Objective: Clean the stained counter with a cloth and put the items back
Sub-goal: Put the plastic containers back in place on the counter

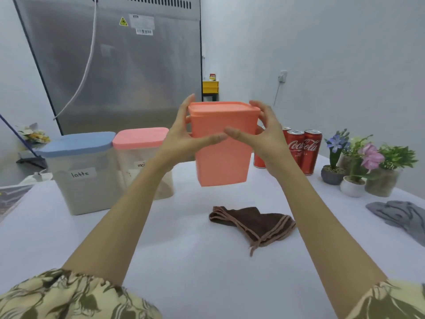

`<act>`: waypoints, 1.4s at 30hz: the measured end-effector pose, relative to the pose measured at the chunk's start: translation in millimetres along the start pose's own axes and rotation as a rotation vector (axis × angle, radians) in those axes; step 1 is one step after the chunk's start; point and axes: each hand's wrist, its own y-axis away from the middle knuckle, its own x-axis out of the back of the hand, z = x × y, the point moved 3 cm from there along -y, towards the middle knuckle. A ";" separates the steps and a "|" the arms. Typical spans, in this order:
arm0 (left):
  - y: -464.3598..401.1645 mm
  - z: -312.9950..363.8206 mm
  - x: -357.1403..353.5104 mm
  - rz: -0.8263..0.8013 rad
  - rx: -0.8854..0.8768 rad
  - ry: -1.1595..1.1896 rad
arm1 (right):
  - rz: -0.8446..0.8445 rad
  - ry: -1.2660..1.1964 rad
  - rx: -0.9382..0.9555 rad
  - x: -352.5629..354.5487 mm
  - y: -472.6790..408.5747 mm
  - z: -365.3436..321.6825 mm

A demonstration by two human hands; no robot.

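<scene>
Orange lidded container point(222, 143), gripped on both sides by left hand point(184, 137) and right hand point(264, 134), hangs above the white worktop point(184, 249), apparently being put back. It needs setting down beside the pink-lidded canister point(142, 162), right of the one labelled "latte" point(80, 173); right of the container stand Coca-Cola cans point(303, 148).

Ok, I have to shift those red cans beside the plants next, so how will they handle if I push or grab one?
The Coca-Cola cans are tall and slim, so a push near the top would probably tip one. They stand packed together, so one tipping may knock its neighbours. Their smooth round sides would likely roll once down; gripping low seems safer.
</scene>
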 end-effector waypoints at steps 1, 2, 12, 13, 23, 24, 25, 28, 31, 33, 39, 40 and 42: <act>-3.0 8.3 12.6 0.023 -0.028 -0.015 | -0.004 -0.050 0.018 -11.3 -4.9 -4.0; -5.6 16.8 25.8 0.043 -0.054 -0.035 | -0.020 -0.087 0.031 -23.4 -9.3 -8.5; -10.0 54.2 150.2 0.267 -0.170 -0.181 | -0.196 -0.249 0.213 -147.2 -61.0 -58.2; -8.9 53.5 160.1 0.287 -0.175 -0.190 | -0.204 -0.256 0.216 -160.1 -65.1 -60.2; -6.7 -2.2 221.9 0.411 -0.025 -0.183 | -0.279 -0.231 0.136 -257.8 -85.3 -27.2; -8.1 -8.2 224.1 0.412 0.001 -0.174 | -0.277 -0.227 0.127 -261.9 -84.8 -21.1; -8.7 -12.5 225.4 0.412 0.018 -0.167 | -0.274 -0.217 0.128 -265.5 -84.0 -15.3; -13.2 -23.4 229.3 0.399 0.044 -0.159 | -0.262 -0.201 0.141 -272.1 -83.3 -4.9; -16.3 -26.1 230.3 0.374 0.060 -0.149 | -0.237 -0.205 0.134 -273.4 -84.7 -0.3; -17.1 -26.6 229.7 0.367 0.065 -0.143 | -0.234 -0.183 0.126 -272.5 -83.3 0.7; -6.4 -13.9 230.9 0.384 0.096 -0.078 | -0.199 -0.074 0.101 -252.3 -74.0 -0.1; -3.3 -9.6 230.4 0.446 0.072 -0.117 | -0.195 -0.035 0.110 -245.9 -71.3 -1.1; 2.5 -3.6 225.0 0.552 0.028 -0.171 | -0.207 0.035 0.133 -230.6 -64.6 -3.6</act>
